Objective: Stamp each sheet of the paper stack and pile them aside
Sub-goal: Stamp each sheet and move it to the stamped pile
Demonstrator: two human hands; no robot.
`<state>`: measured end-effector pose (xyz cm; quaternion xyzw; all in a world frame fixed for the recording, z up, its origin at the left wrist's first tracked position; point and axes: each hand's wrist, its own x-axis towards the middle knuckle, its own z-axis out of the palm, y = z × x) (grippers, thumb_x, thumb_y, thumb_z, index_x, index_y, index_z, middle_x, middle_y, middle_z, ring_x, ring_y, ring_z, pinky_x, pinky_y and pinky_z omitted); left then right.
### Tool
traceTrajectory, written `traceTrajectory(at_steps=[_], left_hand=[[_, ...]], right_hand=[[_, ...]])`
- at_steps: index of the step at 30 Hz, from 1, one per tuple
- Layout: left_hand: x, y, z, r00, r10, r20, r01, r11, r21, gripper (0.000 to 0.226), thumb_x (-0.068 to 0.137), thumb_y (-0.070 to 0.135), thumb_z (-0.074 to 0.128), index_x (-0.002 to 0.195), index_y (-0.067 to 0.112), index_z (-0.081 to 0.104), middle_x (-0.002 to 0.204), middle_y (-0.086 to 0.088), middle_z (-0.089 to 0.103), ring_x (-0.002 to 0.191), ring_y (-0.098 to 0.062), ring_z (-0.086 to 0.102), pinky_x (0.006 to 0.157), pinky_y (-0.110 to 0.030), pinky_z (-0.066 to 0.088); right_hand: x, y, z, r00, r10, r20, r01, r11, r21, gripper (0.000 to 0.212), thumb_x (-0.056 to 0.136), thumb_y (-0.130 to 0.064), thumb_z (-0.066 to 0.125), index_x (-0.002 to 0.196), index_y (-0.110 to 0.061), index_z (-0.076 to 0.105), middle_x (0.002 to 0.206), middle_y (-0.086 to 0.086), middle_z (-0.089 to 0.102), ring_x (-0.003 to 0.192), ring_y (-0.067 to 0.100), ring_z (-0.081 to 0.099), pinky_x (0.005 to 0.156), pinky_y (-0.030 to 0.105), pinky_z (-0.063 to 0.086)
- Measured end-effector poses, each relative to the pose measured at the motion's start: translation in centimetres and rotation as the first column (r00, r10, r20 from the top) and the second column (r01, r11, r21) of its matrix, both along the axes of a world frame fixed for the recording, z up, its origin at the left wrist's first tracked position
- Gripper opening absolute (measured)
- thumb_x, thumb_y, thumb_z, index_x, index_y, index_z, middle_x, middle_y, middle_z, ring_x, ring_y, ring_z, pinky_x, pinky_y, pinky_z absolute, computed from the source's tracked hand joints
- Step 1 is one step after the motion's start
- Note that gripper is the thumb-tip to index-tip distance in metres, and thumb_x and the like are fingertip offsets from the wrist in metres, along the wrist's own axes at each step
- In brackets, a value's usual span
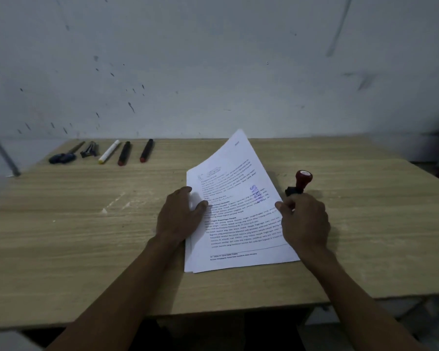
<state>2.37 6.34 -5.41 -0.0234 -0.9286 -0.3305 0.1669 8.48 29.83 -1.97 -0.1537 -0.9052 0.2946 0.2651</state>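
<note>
A paper stack [241, 224] is laid on the wooden table [86, 224], near its front edge. Its left edge is pinched by the left hand [180, 219], thumb on the top sheet, fingers curled beneath. A purple stamp mark [257, 195] is seen on that sheet. The right edge is touched by the right hand [306, 224], which is clenched around a red-handled stamp [300, 183] held just beside the paper.
</note>
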Motion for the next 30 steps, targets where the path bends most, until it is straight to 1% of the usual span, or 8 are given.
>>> traceTrajectory(at_steps=[3, 5, 10, 13, 17, 19, 23, 30], left_hand=[[0.0, 0.0, 0.4, 0.999, 0.025, -0.020, -0.022, 0.991, 0.131, 0.048, 0.091, 0.038, 0.060, 0.127, 0.008, 0.050, 0.120, -0.011, 0.061, 0.111, -0.030, 0.056, 0.081, -0.031, 0.038], [0.0, -0.1, 0.7, 0.999, 0.039, 0.008, -0.040, 0.958, 0.284, 0.049, 0.091, 0.035, 0.060, 0.130, 0.009, 0.049, 0.124, -0.010, 0.060, 0.114, -0.028, 0.057, 0.083, -0.030, 0.039], [0.5, 0.0, 2.2, 0.991, 0.040, 0.125, -0.121, 0.650, 0.750, 0.045, 0.088, 0.028, 0.067, 0.128, 0.013, 0.054, 0.121, -0.001, 0.062, 0.111, -0.020, 0.058, 0.091, -0.034, 0.047], [0.3, -1.0, 4.1, 0.991, -0.094, 0.099, -0.029, 0.561, 0.827, 0.008, 0.089, 0.015, 0.067, 0.092, 0.014, 0.073, 0.097, -0.001, 0.074, 0.090, -0.020, 0.068, 0.073, -0.028, 0.052], [-0.2, -1.4, 6.7, 0.980, -0.167, 0.110, -0.028, 0.429, 0.903, 0.007, 0.083, 0.006, 0.070, 0.089, 0.002, 0.072, 0.086, -0.007, 0.075, 0.076, -0.024, 0.071, 0.068, -0.032, 0.056], [-0.5, -1.1, 7.9, 0.984, -0.146, 0.102, -0.032, 0.418, 0.908, 0.003, 0.081, 0.006, 0.072, 0.083, 0.003, 0.071, 0.077, -0.006, 0.075, 0.069, -0.021, 0.071, 0.061, -0.029, 0.056], [-1.2, 0.4, 10.4, 0.987, -0.151, 0.059, 0.016, 0.454, 0.891, 0.017, 0.076, 0.010, 0.079, 0.061, 0.011, 0.070, 0.069, -0.004, 0.074, 0.059, -0.018, 0.070, 0.054, -0.025, 0.055], [-3.0, 6.5, 15.2, 0.991, -0.128, -0.034, 0.104, 0.593, 0.798, 0.030, 0.072, 0.018, 0.083, 0.058, 0.004, 0.060, 0.070, -0.016, 0.065, 0.058, -0.023, 0.059, 0.059, -0.033, 0.048]], right_hand=[[0.0, 0.3, 0.1, 0.998, 0.031, -0.048, -0.033, 0.998, -0.047, 0.014, 0.091, -0.022, 0.067, 0.088, -0.010, 0.072, 0.091, 0.006, 0.069, 0.084, 0.027, 0.065, 0.071, 0.036, 0.050], [0.2, 0.5, 0.3, 0.994, 0.069, -0.084, -0.075, 0.994, -0.079, 0.017, 0.091, -0.018, 0.066, 0.081, -0.006, 0.072, 0.082, 0.007, 0.069, 0.078, 0.027, 0.064, 0.067, 0.033, 0.047], [0.4, 0.5, 1.4, 0.973, 0.165, -0.162, -0.203, 0.945, -0.258, 0.021, 0.093, -0.011, 0.063, 0.078, 0.002, 0.071, 0.067, 0.008, 0.068, 0.067, 0.023, 0.065, 0.063, 0.034, 0.048], [0.5, 0.5, 2.6, 0.960, 0.158, -0.232, -0.229, 0.918, -0.324, 0.021, 0.091, -0.016, 0.066, 0.073, -0.005, 0.072, 0.066, 0.001, 0.068, 0.064, 0.016, 0.065, 0.059, 0.028, 0.047], [0.1, 0.7, 3.9, 0.942, 0.181, -0.281, -0.270, 0.908, -0.320, 0.025, 0.091, -0.018, 0.067, 0.074, 0.001, 0.070, 0.072, 0.011, 0.068, 0.070, 0.026, 0.066, 0.067, 0.039, 0.053], [0.0, 1.0, 4.6, 0.941, 0.176, -0.289, -0.269, 0.907, -0.323, 0.023, 0.090, -0.019, 0.067, 0.076, -0.001, 0.072, 0.072, 0.007, 0.070, 0.070, 0.021, 0.067, 0.066, 0.037, 0.054], [-0.3, 2.4, 6.7, 0.939, 0.120, -0.323, -0.220, 0.931, -0.292, 0.018, 0.087, -0.022, 0.072, 0.072, -0.011, 0.074, 0.065, -0.008, 0.068, 0.059, 0.001, 0.063, 0.053, 0.012, 0.042], [-2.5, 7.5, 11.1, 0.984, 0.018, -0.176, -0.046, 0.987, -0.157, 0.028, 0.095, -0.027, 0.061, 0.075, -0.009, 0.069, 0.074, 0.006, 0.067, 0.069, 0.024, 0.063, 0.064, 0.033, 0.047]])
